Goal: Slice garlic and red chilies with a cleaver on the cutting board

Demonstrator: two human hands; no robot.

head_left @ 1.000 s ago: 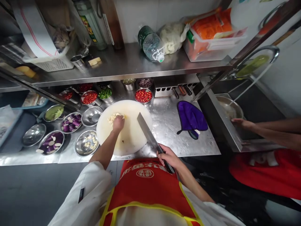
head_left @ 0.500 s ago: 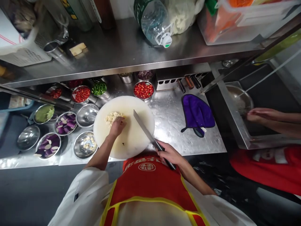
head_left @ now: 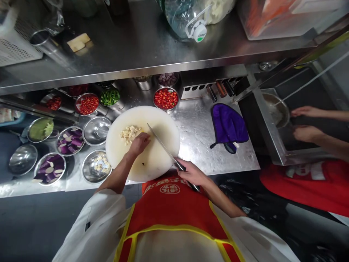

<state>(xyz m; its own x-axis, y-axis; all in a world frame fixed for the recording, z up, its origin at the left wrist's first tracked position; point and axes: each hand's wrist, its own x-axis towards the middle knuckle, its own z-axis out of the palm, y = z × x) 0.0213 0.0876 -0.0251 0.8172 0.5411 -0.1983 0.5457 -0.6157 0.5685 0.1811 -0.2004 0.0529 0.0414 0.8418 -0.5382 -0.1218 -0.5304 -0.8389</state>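
My right hand point(head_left: 193, 173) is wrapped round the black handle of a kitchen knife point(head_left: 163, 146). The long blade slants up and left over the round white cutting board point(head_left: 160, 167), its tip close to my left hand point(head_left: 140, 143). That hand is closed, fingers curled down at the board's middle; what they hold, if anything, is hidden. Just beyond and left of it lies a pile of pale garlic pieces point(head_left: 129, 134). A small dark scrap point(head_left: 143, 164) rests on the board. Left of the board, a steel bowl point(head_left: 89, 173) contains several pale cloves.
Bowls of cut eggplant point(head_left: 70, 141) and an empty bowl point(head_left: 96, 130) stand left. Chopped red chilies point(head_left: 165, 98) and green peppers point(head_left: 110, 96) sit behind. A purple cloth mitt point(head_left: 229, 123) lies right. A steel shelf point(head_left: 152, 68) overhangs the back. Another person's hands point(head_left: 307, 134) are at the sink.
My left hand has shifted right, nearer the knife. The blade tip has moved slightly left and up. The other person's hands have moved apart by the sink bowl. The view has tilted a little.
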